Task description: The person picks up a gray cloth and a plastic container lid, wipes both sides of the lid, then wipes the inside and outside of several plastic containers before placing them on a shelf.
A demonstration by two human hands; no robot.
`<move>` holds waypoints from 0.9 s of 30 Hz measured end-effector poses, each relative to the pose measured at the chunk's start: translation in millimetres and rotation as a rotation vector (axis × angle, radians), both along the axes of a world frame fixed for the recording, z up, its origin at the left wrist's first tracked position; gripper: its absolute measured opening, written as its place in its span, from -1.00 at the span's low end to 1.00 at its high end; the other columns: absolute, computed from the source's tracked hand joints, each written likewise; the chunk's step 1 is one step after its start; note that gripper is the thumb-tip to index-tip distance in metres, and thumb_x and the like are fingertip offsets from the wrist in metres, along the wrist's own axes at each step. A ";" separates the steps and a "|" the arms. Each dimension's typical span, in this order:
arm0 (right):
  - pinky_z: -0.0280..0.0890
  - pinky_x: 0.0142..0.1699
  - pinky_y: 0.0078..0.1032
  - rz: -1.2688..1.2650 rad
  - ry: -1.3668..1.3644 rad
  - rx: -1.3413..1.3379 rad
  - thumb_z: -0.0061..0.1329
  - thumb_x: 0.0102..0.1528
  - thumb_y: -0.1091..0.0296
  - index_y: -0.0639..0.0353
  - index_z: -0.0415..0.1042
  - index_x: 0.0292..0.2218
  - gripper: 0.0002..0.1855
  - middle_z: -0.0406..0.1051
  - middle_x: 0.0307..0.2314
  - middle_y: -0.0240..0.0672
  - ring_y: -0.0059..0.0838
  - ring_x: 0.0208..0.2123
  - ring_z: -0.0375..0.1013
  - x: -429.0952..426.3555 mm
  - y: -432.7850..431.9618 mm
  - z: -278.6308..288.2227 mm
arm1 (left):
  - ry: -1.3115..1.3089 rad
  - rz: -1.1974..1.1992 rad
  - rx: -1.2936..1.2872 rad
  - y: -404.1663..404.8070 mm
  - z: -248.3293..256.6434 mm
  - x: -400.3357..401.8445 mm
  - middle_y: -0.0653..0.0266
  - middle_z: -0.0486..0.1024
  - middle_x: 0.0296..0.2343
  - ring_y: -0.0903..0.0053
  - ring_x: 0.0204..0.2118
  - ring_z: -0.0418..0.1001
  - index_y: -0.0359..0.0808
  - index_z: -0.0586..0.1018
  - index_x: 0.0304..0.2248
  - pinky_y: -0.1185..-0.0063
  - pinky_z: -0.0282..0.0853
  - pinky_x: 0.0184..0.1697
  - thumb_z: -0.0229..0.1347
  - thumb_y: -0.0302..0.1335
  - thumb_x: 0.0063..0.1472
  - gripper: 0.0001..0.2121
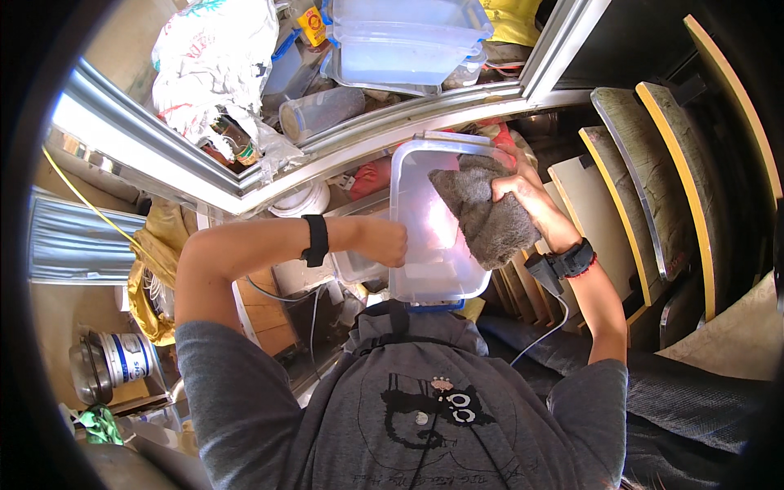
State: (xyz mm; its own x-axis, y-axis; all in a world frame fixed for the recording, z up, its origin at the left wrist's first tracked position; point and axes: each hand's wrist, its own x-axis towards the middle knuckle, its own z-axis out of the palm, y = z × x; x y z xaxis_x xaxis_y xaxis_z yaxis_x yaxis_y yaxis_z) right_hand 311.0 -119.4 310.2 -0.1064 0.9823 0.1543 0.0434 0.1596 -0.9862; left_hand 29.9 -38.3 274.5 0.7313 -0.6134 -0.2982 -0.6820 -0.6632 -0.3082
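A translucent plastic storage box (422, 275) is held up in front of my chest, tilted so its inside faces me. My left hand (381, 242) is curled at the box's left rim and seems to grip it; its fingertips are hidden. A grey-brown towelling cloth (490, 214) hangs over the right part of the box. In my right hand (520, 180), near the box's upper right corner, the cloth is pinched under the thumb. Some of those fingers reach behind the rim, so I cannot tell whether they grip the box too.
Beyond the white window frame (392, 131) sit stacked clear bins (398, 58), a plastic jar (321, 113) and a white plastic bag (211, 61). Wooden boards (680, 184) lean upright at right. A white bucket (125, 358) stands at left. A cable (554, 318) hangs from my right wrist strap.
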 end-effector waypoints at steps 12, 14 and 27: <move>0.22 -0.27 -0.50 -0.374 -0.174 -0.072 0.03 -0.40 0.47 0.35 0.08 -0.16 -0.31 0.32 -0.45 -0.12 -0.35 -0.38 0.33 -48.9 -10.6 49.9 | -0.170 0.328 0.112 -9.0 -8.8 -8.5 0.49 0.36 -0.66 0.57 -0.60 0.36 -0.19 0.33 -0.14 0.60 0.16 -0.50 -0.06 -0.38 -0.02 -0.63; 0.26 -0.39 -0.53 -0.406 -0.230 -0.044 -0.01 -0.44 0.58 0.30 -0.03 -0.11 -0.21 0.33 -0.42 -0.07 -0.39 -0.49 0.34 -56.6 -22.9 60.6 | -0.215 0.594 0.329 -20.1 -6.3 -1.0 0.31 0.39 -0.52 0.45 -0.42 0.37 -0.17 0.22 -0.03 0.52 0.20 -0.32 -0.08 -0.39 0.00 -0.53; 0.26 -0.21 -0.40 -0.387 -0.417 0.183 0.03 -0.42 0.49 0.21 -0.06 -0.08 -0.18 0.34 -0.34 0.17 -0.09 -0.28 0.39 -81.9 -30.1 69.8 | -0.444 1.209 -2.325 -26.7 42.4 18.0 0.15 0.27 -0.09 0.34 0.02 0.15 -0.36 0.28 -0.07 0.46 -0.03 0.08 -0.01 -0.53 -0.06 -0.52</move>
State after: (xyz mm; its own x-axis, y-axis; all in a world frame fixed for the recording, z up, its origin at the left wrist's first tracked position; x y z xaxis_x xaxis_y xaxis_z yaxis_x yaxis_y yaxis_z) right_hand 229.2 -149.5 380.0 0.1656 0.9233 0.3464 0.5098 0.2206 -0.8315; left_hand 47.9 -64.9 316.9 0.6149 0.7886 -0.0069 -0.1674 0.1391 0.9760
